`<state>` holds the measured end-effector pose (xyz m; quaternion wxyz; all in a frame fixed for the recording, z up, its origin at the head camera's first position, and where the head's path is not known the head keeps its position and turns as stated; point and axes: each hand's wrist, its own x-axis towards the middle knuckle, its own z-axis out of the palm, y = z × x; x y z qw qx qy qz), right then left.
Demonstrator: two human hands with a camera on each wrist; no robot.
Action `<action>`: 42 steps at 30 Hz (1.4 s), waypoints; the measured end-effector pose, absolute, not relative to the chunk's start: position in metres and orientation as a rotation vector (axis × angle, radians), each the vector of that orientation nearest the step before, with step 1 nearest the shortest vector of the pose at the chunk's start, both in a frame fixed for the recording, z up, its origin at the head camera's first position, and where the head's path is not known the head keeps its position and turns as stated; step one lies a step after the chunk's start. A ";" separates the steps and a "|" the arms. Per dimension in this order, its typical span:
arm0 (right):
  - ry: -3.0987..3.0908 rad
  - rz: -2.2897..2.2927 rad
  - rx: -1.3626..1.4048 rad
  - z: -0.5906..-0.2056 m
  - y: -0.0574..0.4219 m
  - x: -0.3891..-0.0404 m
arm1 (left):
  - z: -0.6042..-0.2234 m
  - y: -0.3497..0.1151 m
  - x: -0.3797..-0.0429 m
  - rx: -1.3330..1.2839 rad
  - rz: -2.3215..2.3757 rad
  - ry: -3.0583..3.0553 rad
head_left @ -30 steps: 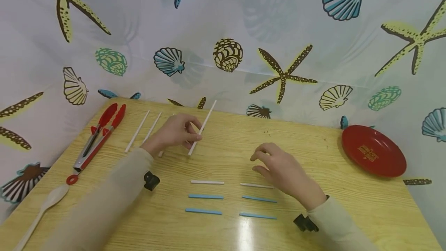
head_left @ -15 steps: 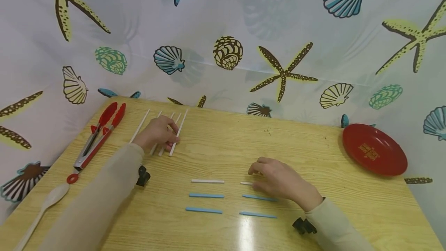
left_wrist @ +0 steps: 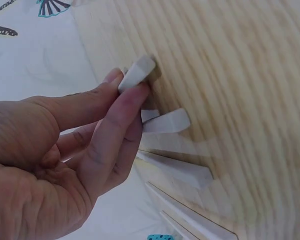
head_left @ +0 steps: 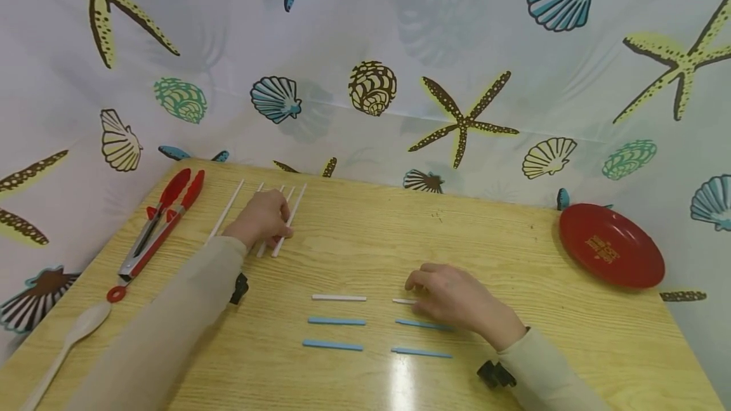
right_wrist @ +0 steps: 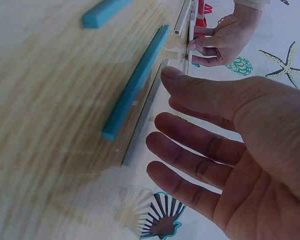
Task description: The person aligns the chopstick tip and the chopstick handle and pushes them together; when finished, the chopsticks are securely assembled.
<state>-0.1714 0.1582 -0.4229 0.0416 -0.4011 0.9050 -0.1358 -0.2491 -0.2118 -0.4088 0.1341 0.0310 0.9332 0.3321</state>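
Observation:
My left hand [head_left: 263,215] pinches a white chopstick [head_left: 299,198] between thumb and fingers, at the right end of a slanted row of white chopsticks [head_left: 225,211]. From the left wrist, the thick end of the pinched chopstick [left_wrist: 139,72] shows beside another white one [left_wrist: 169,121]. My right hand [head_left: 457,297] hovers over a short white stick [head_left: 402,301], partly covering it. Its fingers are loosely bent and hold nothing; in the right wrist view the short white stick [right_wrist: 144,120] lies beyond a blue one [right_wrist: 136,82].
Short blue sticks [head_left: 337,321] and a short white one [head_left: 339,298] lie in two columns at front centre. Red-tipped tongs [head_left: 154,233] and a white spoon [head_left: 85,325] line the left side. A red plate [head_left: 611,246] stands at the right; a patterned cloth hangs behind.
My left hand has carried the chopstick left and down beside the others, staying nearly still for the last half second. My right hand has lowered toward the short white stick.

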 end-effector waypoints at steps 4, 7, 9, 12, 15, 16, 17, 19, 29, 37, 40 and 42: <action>2.766 -0.399 -1.232 -0.425 0.158 -0.171 | -0.408 -0.207 -0.248 0.091 0.937 2.728; 2.767 -0.391 -1.236 -0.426 0.159 -0.171 | -0.407 -0.204 -0.249 0.089 0.872 2.748; 2.770 -0.388 -1.244 -0.426 0.160 -0.171 | -0.406 -0.202 -0.250 0.093 0.828 2.754; 2.779 -0.398 -1.265 -0.427 0.161 -0.172 | -0.405 -0.201 -0.253 0.099 0.766 2.765; 2.779 -0.412 -1.283 -0.426 0.159 -0.172 | -0.404 -0.201 -0.253 0.106 0.732 2.776; 2.778 -0.416 -1.287 -0.426 0.159 -0.172 | -0.404 -0.202 -0.254 0.112 0.717 2.780; 2.777 -0.411 -1.287 -0.426 0.158 -0.172 | -0.404 -0.202 -0.254 0.113 0.707 2.783; 2.772 -0.401 -1.287 -0.425 0.157 -0.173 | -0.404 -0.202 -0.254 0.124 0.669 2.797; 2.783 -0.359 -1.319 -0.426 0.156 -0.172 | -0.384 -0.165 -0.223 0.415 0.494 2.945; 2.776 -0.418 -1.370 -0.427 0.152 -0.170 | -0.397 -0.117 -0.182 0.870 0.508 2.712; 2.783 -0.435 -1.397 -0.428 0.148 -0.168 | -0.406 -0.111 -0.175 0.926 0.445 2.687; 2.790 -0.423 -1.415 -0.429 0.147 -0.167 | -0.410 -0.110 -0.172 0.931 0.398 2.679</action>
